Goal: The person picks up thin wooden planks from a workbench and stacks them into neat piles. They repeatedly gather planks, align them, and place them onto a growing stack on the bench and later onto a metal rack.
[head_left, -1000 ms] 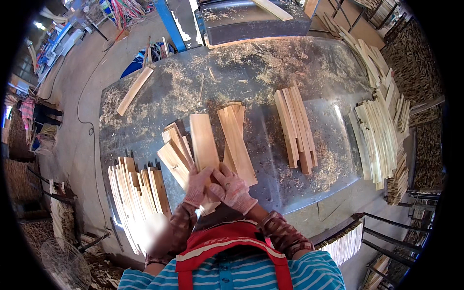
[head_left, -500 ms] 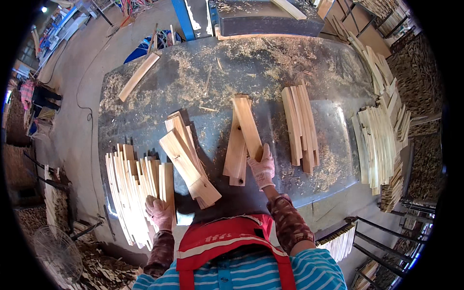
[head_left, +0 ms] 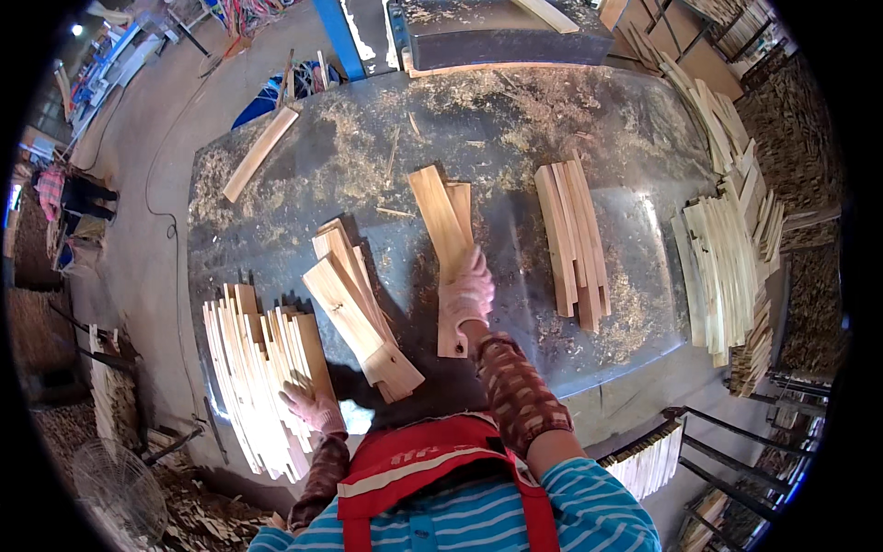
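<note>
My right hand [head_left: 467, 287], in a pale pinkish glove, is closed on the lower part of a wooden board [head_left: 436, 204]. That board tilts to the left across another board [head_left: 461, 201] lying on the dark table [head_left: 515, 276]. My gloved left hand [head_left: 313, 408] rests with fingers apart on the near end of a row of upright-edged wooden strips [head_left: 241, 368] at the table's left. Between my hands a small pile of crossed boards [head_left: 345, 299] lies at a slant. To the right sits a bundle of parallel boards [head_left: 572, 244].
A loose board [head_left: 261, 155] lies at the far left amid sawdust. Stacked pale strips [head_left: 716, 276] line the right edge. A dark machine block [head_left: 506, 41] stands at the back. Far left are a floor fan [head_left: 118, 488] and a person bending [head_left: 69, 195].
My right hand has moved left and turned, swinging the board's far end leftward over the one beneath. My left hand has slid slightly down and right, its fingers loosening on the strips.
</note>
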`<action>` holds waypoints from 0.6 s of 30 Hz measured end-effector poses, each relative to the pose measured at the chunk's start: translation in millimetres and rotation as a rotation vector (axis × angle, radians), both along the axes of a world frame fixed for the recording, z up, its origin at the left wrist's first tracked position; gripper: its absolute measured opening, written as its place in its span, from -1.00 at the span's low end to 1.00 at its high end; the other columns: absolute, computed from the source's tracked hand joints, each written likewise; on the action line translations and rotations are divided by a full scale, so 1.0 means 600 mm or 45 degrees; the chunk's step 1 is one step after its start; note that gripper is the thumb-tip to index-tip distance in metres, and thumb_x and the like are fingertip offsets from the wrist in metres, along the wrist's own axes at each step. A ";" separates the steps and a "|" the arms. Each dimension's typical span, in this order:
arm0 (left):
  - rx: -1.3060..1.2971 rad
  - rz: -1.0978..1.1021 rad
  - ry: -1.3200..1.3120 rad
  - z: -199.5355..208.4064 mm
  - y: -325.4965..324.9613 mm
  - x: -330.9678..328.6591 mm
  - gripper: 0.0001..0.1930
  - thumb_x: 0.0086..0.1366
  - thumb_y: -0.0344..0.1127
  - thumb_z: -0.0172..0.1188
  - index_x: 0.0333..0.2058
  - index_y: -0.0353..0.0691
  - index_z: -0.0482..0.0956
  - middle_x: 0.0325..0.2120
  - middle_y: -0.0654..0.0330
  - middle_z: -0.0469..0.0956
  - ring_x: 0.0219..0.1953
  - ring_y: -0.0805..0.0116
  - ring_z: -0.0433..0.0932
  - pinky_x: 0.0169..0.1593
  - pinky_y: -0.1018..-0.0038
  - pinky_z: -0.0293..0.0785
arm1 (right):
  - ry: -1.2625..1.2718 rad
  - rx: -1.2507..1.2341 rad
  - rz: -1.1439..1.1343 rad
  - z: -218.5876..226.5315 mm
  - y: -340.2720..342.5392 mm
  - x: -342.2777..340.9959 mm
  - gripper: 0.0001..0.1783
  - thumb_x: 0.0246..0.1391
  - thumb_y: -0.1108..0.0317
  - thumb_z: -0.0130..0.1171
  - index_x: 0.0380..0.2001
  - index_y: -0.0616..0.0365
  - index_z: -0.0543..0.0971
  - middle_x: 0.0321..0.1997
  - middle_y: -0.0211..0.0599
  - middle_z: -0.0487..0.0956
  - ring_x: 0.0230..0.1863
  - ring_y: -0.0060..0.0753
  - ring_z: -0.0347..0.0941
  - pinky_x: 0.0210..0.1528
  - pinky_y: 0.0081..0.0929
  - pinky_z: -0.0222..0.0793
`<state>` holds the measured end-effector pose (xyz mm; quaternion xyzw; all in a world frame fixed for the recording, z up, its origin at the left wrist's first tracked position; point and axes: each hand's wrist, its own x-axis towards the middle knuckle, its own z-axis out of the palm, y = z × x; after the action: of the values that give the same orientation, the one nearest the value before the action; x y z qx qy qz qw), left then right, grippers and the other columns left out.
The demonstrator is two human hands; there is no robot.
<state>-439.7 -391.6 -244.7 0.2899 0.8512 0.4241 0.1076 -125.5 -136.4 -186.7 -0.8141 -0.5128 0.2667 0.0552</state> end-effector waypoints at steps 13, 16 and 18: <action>-0.142 -0.397 -0.212 0.046 0.057 0.032 -0.14 0.22 -0.20 0.28 0.43 -0.08 0.03 0.42 -0.10 0.04 0.40 -0.03 0.13 0.40 0.10 0.09 | 0.140 0.088 -0.133 -0.020 -0.052 0.034 0.12 -0.12 0.05 0.35 0.44 0.05 -0.02 0.44 0.02 0.17 0.35 0.11 0.26 0.33 -0.15 0.28; 0.004 -0.514 -0.765 0.053 0.156 0.080 -0.12 0.28 -0.02 0.34 0.43 -0.13 0.05 0.40 0.00 0.13 0.27 0.22 0.32 0.31 0.27 0.25 | -0.102 0.126 0.041 -0.028 -0.062 -0.027 0.07 -0.11 0.13 0.30 0.39 0.25 -0.01 0.47 0.10 0.09 0.39 0.15 0.15 0.37 -0.06 0.16; 0.000 -0.475 -1.174 0.088 0.225 0.109 -0.05 0.20 -0.03 0.43 0.42 -0.17 0.06 0.31 0.07 0.28 0.19 0.27 0.37 0.24 0.32 0.31 | -0.107 0.169 0.076 -0.021 -0.064 -0.015 0.08 -0.14 0.15 0.29 0.38 0.28 -0.01 0.48 0.13 0.07 0.39 0.13 0.14 0.38 -0.04 0.12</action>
<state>-374.1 -256.9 -191.7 0.2195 0.6486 0.4817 0.5469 -134.3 -174.9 -199.4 -0.8035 -0.5554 0.1991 0.0795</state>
